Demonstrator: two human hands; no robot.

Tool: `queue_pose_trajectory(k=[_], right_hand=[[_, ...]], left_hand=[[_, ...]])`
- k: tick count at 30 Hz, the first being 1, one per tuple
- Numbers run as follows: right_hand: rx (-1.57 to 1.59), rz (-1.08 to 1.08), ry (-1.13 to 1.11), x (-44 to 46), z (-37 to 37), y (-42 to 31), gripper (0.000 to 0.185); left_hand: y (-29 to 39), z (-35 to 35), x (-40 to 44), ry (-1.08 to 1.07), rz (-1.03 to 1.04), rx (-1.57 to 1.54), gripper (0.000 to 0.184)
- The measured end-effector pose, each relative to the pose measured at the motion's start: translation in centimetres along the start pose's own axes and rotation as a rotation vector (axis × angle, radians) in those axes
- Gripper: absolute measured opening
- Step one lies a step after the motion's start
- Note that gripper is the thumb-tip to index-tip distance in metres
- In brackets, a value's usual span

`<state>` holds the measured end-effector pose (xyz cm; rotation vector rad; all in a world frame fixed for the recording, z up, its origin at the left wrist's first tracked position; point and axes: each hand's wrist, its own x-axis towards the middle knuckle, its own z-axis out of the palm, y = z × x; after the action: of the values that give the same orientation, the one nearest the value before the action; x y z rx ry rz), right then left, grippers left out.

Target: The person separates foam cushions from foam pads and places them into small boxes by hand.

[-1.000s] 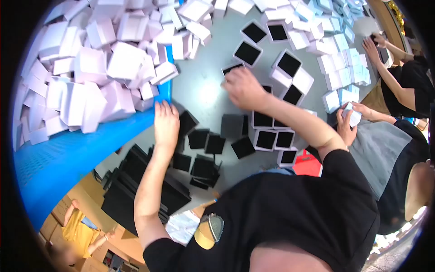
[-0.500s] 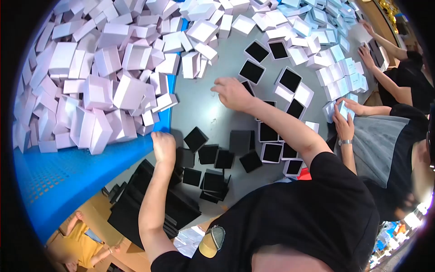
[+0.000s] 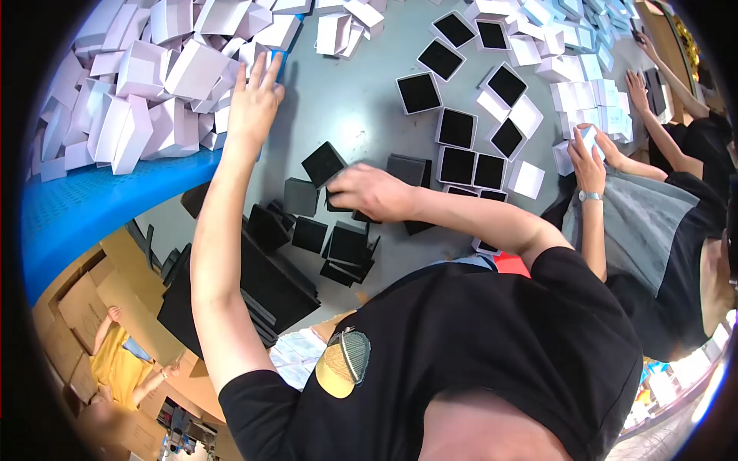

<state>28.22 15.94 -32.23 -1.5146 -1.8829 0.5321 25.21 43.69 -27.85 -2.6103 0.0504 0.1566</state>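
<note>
My left hand (image 3: 255, 104), fingers spread, reaches over the near edge of the white box pile (image 3: 184, 73) in the blue crate (image 3: 123, 203). Whether a fingertip touches a box is unclear. Lower and to the right, my right hand (image 3: 369, 192) has its fingers bent down over a dark piece among the loose black squares; the fingertips are partly hidden. A tilted black square (image 3: 324, 164) lies just left of it, and another black square (image 3: 300, 197) below that. White boxes with black inserts, such as one (image 3: 420, 93), lie up and to the right.
A larger stack of black pieces (image 3: 269, 296) stands at the lower left. Pale blue boxes (image 3: 600, 96) are heaped on the right of the grey table (image 3: 338, 115). Two co-workers are at the right, one holding a pale box. A person in yellow is at the lower left.
My left hand has moved from the crate's edge up to the white boxes and spread its fingers. My right hand has moved down and left to the black squares. The view has shifted.
</note>
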Motion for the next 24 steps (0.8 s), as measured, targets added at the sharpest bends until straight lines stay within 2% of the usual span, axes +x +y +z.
queue_pose_trajectory(k=[3,4,7,8,10,11,13,14,15,17,18,19,20,23,24], right_hand=[[-0.229,0.041,0.125,2.7,1.9,3.4,0.035],[-0.211,-0.024,0.154,3.0,3.2,5.0,0.024],[-0.341,-0.142,-0.029,3.7,2.8,6.7,0.021],[-0.375,-0.173,-0.022,3.7,2.1,7.0,0.019],[-0.207,-0.035,0.101,2.7,0.2,7.7,0.016],[-0.139,0.047,0.185,2.1,-1.3,7.7,0.016],[-0.041,0.22,0.317,0.4,-3.7,8.5,0.027],[0.005,0.334,0.334,0.0,-5.5,8.1,0.023],[0.017,0.438,0.32,-0.4,-7.3,7.9,0.023],[0.071,0.615,0.566,-0.8,-8.6,8.0,0.023],[0.118,0.63,0.685,-0.8,-9.3,8.0,0.025],[0.139,0.597,0.702,-0.5,-9.8,7.9,0.025],[0.163,0.568,0.72,-0.1,-9.8,7.5,0.025],[0.171,0.473,0.669,0.8,-8.5,6.4,0.025],[0.142,0.385,0.619,1.0,-7.7,6.8,0.026]], left_hand=[[-0.7,3.8,0.4,-0.121,0.01,0.075,0.021],[-0.9,4.4,0.4,-0.139,0.035,0.092,0.019],[-1.1,5.5,0.6,-0.087,0.095,0.065,0.018],[-1.1,4.1,0.6,-0.091,0.106,0.024,0.018],[-0.8,1.2,1.0,-0.086,0.118,-0.051,0.017],[-0.2,0.7,1.0,0.029,0.056,-0.161,0.012],[1.5,-0.7,1.2,0.1,-0.088,-0.417,0.009],[3.2,-0.6,1.2,0.083,-0.23,-0.721,0.01],[4.4,0.2,1.3,0.091,-0.259,-0.95,0.018],[7.4,1.7,1.8,-0.322,-0.552,-1.519,0.023],[9.3,3.3,1.7,-0.17,-0.54,-1.496,0.023],[10.2,3.2,2.0,-0.016,-0.525,-1.465,0.023],[10.8,3.2,2.2,-0.084,-0.553,-1.442,0.029],[13.4,1.8,1.4,0.287,-0.888,-1.489,0.043],[13.6,1.6,0.7,0.256,-0.817,-1.456,0.061]])
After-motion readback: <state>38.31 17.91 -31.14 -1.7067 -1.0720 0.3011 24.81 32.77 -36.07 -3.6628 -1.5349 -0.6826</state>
